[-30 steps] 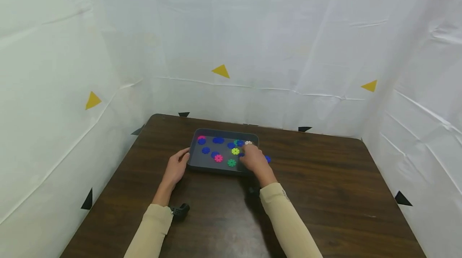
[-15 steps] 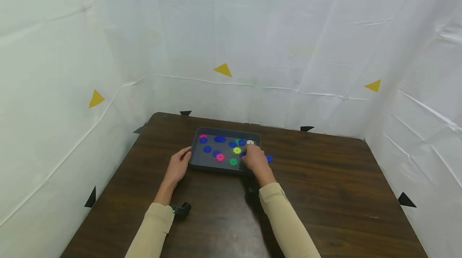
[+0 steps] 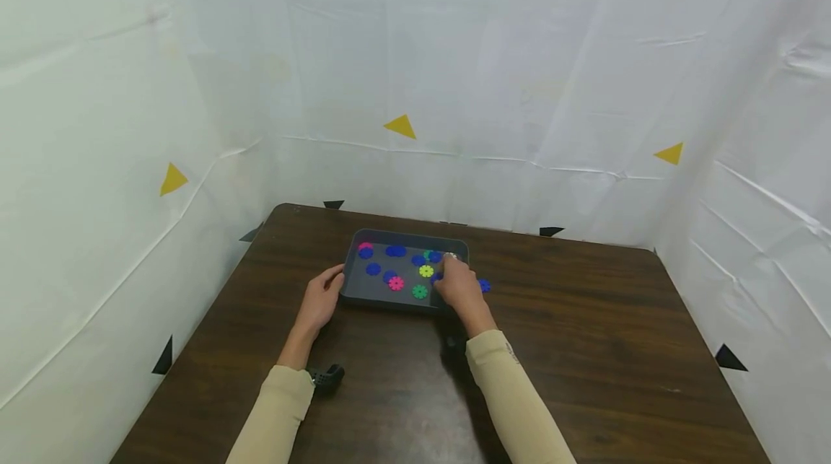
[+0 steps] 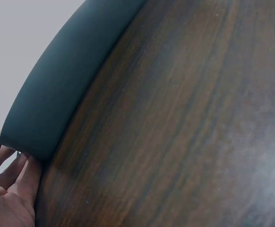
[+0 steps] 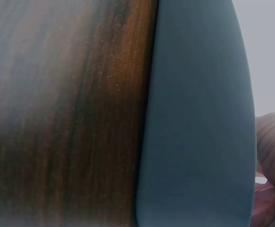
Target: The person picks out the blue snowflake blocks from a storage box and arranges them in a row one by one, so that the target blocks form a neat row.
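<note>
A dark grey tray [image 3: 402,302] lies on the table, holding several small flower-shaped discs. My left hand [image 3: 319,299] grips the tray's left end, and in the left wrist view its fingers [image 4: 21,172] meet at the tray's corner. My right hand [image 3: 459,287] reaches over the tray's right part, fingers bent downward. At its fingertips a white disc [image 3: 451,256] is partly covered; whether they pinch it is hidden. Close to that hand are a yellow disc [image 3: 425,271] and a blue disc [image 3: 435,257]. The tray wall [image 5: 199,123] blocks most of the right hand in the right wrist view.
More discs lie in the tray, including a green disc [image 3: 420,291] and a pink disc [image 3: 396,283]. Another blue disc [image 3: 485,285] is outside the tray's right side. White sheeting [image 3: 480,74] surrounds the brown wooden table [image 3: 584,348].
The right fingertips have shifted slightly onto the white disc, which now shows less. The left hand stays at the tray's left end. The whole view shifts slightly.
</note>
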Tool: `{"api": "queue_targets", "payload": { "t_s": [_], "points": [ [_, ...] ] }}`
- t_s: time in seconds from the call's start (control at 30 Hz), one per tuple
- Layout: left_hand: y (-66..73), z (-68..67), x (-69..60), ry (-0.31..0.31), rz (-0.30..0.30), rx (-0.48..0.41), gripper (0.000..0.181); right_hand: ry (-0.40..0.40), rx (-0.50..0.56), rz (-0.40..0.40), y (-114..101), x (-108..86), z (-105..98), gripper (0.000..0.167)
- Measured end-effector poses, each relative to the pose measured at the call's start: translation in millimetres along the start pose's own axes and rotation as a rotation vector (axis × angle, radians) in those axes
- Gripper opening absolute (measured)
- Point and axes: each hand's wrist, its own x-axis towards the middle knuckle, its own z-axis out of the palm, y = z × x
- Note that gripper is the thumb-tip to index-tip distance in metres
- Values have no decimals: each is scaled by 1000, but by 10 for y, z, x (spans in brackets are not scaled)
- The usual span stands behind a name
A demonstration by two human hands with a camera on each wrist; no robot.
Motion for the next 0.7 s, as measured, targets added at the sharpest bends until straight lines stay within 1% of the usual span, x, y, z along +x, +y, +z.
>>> {"api": "queue_targets", "payload": {
  "t_s": [0.3, 0.6, 0.7],
  "points": [
    [1, 9, 10, 10, 19, 11, 46, 52, 6, -56, 38, -51, -13, 12],
    [-13, -25, 30, 4, 13, 24, 46, 97, 16, -129, 22, -133, 1, 7],
    [-16, -36, 40, 4, 17, 26, 46, 108, 25, -131, 22, -150, 3, 4]
  ]
}}
